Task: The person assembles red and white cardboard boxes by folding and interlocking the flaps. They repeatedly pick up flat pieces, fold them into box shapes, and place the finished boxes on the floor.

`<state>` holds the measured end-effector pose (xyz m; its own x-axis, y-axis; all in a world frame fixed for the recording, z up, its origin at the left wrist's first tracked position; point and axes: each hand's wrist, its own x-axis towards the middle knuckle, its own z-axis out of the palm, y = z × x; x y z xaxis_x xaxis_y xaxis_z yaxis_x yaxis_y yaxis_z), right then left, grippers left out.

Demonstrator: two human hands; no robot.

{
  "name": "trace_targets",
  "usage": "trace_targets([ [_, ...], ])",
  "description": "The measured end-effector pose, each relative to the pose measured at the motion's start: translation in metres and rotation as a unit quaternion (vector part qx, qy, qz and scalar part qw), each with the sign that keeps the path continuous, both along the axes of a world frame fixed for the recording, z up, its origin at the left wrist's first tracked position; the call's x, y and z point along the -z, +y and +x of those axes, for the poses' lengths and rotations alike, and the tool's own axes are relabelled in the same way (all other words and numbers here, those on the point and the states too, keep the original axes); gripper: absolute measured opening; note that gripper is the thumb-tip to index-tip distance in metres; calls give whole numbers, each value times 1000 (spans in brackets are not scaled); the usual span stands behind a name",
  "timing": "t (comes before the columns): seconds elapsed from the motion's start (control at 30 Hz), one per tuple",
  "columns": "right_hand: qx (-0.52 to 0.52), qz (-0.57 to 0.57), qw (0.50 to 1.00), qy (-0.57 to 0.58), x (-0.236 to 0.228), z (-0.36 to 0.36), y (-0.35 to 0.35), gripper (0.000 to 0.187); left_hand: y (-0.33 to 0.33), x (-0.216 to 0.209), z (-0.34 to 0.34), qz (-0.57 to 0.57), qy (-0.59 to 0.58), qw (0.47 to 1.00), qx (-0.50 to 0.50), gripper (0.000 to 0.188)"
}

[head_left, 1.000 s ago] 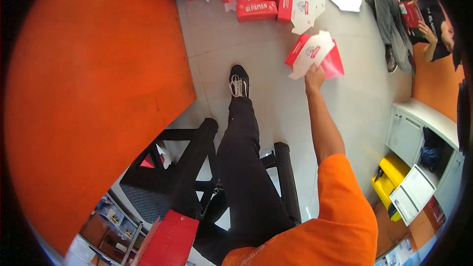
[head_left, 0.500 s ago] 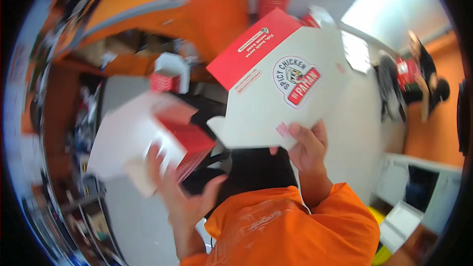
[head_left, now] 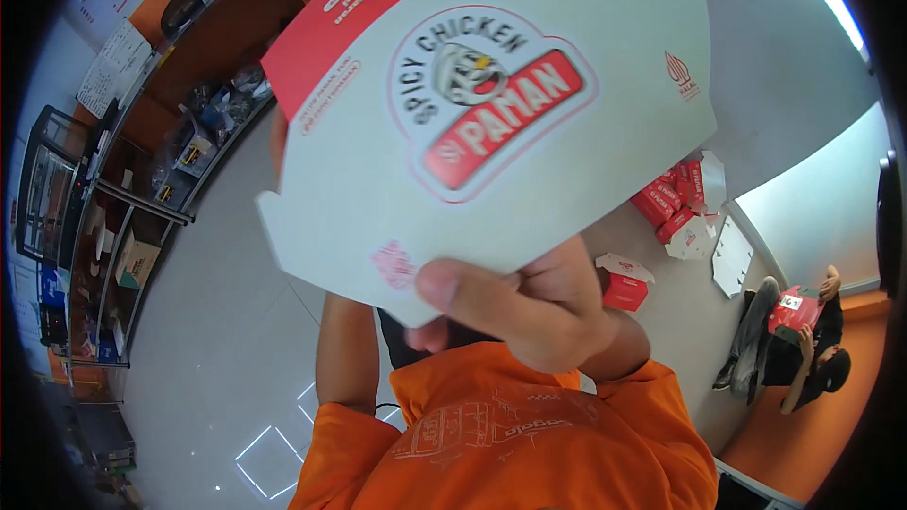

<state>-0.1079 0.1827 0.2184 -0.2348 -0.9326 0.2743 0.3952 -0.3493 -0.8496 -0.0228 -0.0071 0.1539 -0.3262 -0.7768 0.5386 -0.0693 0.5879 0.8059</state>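
A large white and red food carton [head_left: 605, 132], still flat, with a round printed logo, fills the upper middle close to me. My right hand [head_left: 557, 316] is shut on its lower edge, the thumb lying over the white face and the other fingers behind. My left forearm [head_left: 345, 349] rises behind the carton. Only a sliver of my left hand [head_left: 279, 137] shows past the carton's left edge; its fingers are hidden, and I cannot tell whether it grips the carton.
Several folded red and white boxes [head_left: 671, 203] lie on the floor at right, with a single box [head_left: 624, 283] nearer. Beside them lies a flat white sheet [head_left: 732, 255]. A seated person [head_left: 794, 349] at far right holds a red box [head_left: 794, 312]. Shelving [head_left: 142, 189] lines the left.
My view has turned. The flat carton has come up closer to me, still in my right hand. My left hand has left the folded box and moved behind the carton.
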Motion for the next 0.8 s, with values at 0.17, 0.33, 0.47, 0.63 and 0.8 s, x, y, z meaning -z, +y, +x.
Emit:
trace_targets([
  [0.17, 386, -148, 759, 502, 41, -23, 8, 29, 12, -11, 28, 58, -214, 974, -45, 21],
  [0.33, 496, -56, 690, 524, 108, -72, 16, 48, 6, -10, 23, -18, -236, 971, -23, 18],
  [0.47, 348, -47, 838, 418, 131, -97, -9, 75, -28, 10, 17, 57, -330, 941, 54, 24],
  [0.63, 339, -24, 849, 404, 151, -104, -31, 75, -50, 23, 11, 52, -375, 923, 66, 30],
  [0.8, 323, 20, 883, 341, 165, -90, -41, 71, -63, 31, 14, 4, -410, 912, 30, 30],
])
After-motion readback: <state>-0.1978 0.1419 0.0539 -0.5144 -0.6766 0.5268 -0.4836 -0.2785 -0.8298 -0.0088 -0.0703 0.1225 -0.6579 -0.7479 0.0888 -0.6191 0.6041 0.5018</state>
